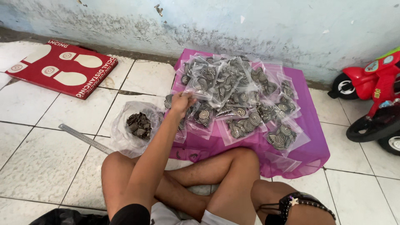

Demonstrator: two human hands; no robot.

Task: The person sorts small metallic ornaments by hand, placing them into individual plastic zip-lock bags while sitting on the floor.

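Observation:
I sit cross-legged on a tiled floor. My left hand [181, 103] reaches forward to a heap of small clear bags [239, 98] filled with black-and-white spiral discs. The heap lies on a purple plastic sheet [310, 137]. My fingers pinch the lower edge of one filled clear bag [201, 81] at the heap's near-left side. A larger open plastic bag of loose spiral discs [138, 125] sits on the tiles just left of my hand. My right forearm with beaded bracelets [306, 203] shows at the bottom right; the hand itself is out of frame.
A metal ruler [85, 138] lies on the tiles to the left. A red floor mat with footprint shapes [62, 68] lies at the far left. A red toy ride-on motorbike [373, 98] stands at the right by the stained wall [250, 25].

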